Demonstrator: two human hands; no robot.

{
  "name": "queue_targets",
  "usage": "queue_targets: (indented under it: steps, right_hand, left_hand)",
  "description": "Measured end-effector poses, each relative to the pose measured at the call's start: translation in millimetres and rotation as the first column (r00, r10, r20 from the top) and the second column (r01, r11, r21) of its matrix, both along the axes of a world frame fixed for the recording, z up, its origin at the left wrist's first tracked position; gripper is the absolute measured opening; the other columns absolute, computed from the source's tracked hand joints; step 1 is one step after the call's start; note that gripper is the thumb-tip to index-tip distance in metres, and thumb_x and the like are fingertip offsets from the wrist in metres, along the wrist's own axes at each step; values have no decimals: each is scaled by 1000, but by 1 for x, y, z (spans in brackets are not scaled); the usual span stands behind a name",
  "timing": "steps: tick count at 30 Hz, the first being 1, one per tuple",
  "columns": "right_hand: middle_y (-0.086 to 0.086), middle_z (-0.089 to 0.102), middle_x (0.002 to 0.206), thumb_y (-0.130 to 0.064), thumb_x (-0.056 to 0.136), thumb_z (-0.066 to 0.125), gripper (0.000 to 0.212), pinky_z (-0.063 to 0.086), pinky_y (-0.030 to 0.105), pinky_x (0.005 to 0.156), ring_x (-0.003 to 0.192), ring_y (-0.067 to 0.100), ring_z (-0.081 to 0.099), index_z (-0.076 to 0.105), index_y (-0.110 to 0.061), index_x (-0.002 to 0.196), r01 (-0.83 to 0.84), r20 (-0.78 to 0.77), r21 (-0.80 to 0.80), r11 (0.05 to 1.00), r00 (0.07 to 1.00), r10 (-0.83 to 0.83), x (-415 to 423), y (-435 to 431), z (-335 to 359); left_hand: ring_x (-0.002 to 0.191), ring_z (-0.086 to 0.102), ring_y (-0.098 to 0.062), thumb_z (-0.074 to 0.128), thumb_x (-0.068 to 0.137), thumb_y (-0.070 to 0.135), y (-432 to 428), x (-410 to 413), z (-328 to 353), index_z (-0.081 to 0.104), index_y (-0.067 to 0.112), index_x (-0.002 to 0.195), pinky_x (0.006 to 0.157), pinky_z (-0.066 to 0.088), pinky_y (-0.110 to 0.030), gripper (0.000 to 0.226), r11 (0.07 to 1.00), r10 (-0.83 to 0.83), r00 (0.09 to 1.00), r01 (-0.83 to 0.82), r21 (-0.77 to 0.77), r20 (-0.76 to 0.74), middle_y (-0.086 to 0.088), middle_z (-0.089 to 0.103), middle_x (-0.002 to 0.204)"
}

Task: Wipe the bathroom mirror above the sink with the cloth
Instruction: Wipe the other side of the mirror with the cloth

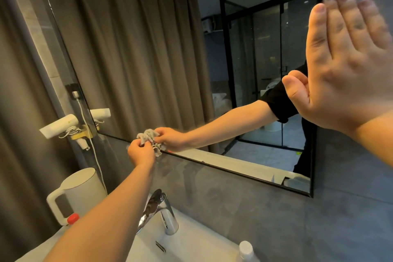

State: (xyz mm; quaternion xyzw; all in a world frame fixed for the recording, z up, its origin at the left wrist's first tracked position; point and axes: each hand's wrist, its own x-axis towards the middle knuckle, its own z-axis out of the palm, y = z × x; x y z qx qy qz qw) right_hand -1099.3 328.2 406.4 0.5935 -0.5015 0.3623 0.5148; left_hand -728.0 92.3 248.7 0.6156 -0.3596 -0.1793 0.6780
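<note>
A large black-framed mirror (148,59) hangs on the grey wall above the white sink (191,247). My left hand (141,152) grips a small crumpled grey cloth (156,149) and presses it against the mirror's lower edge, left of centre. The hand and cloth are doubled in the glass. My right hand (348,66) is raised flat with fingers together, its palm against the wall at the mirror's right edge, and it holds nothing.
A chrome faucet (158,212) stands at the sink's back. A white kettle (74,195) sits at the left, with a hair dryer (59,125) on a wall holder above it and a hanging cord (95,155). A white bottle cap (246,249) shows at bottom right.
</note>
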Motion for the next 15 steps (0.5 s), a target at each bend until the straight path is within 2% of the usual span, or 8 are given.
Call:
queue_targets:
  steps: [2, 6, 9, 12, 15]
  right_hand:
    - [33, 9, 160, -48, 93, 32, 85, -6, 44, 123, 150, 43, 5, 5, 6, 154, 5, -1, 11, 1000, 1000, -5, 0, 0, 0]
    - [32, 8, 160, -47, 93, 32, 85, -4, 46, 124, 151, 43, 5, 5, 6, 154, 1, 6, 11, 1000, 1000, -1, 1, 1, 0]
    - [31, 7, 161, -48, 94, 31, 84, -5, 45, 124, 151, 42, 3, 4, 5, 154, 9, 2, 23, 1000, 1000, -9, 0, 0, 0]
    - [30, 5, 161, -50, 94, 31, 86, -4, 48, 124, 151, 41, 1, 3, 4, 155, 19, -9, 19, 1000, 1000, -19, -1, -4, -1]
    - [31, 6, 161, -48, 93, 34, 86, -1, 50, 124, 151, 42, 2, 3, 4, 155, 12, -11, 31, 999, 1000, -12, -3, -2, -2]
  left_hand:
    - [80, 59, -21, 65, 85, 10, 15, -8, -1, 65, 13, 88, 73, 49, -34, 4, 999, -32, 999, 32, -35, 18, -6, 65, 87]
    - [72, 55, -17, 69, 80, 9, 36, -27, -5, 62, 18, 70, 72, 52, -40, 15, 988, -129, 990, 133, -77, 52, -7, 65, 77]
    - [68, 53, -15, 71, 78, 6, 57, -48, -9, 61, 18, 67, 68, 49, -39, 20, 969, -202, 976, 211, -126, 84, -7, 63, 71]
    - [66, 53, -13, 72, 79, 5, 76, -70, -14, 61, 17, 68, 65, 46, -33, 20, 939, -276, 952, 296, -172, 135, -5, 61, 70]
    - [64, 51, -7, 71, 81, 4, 93, -89, -11, 59, 10, 73, 61, 44, -20, 16, 904, -341, 922, 375, -205, 183, -1, 58, 71]
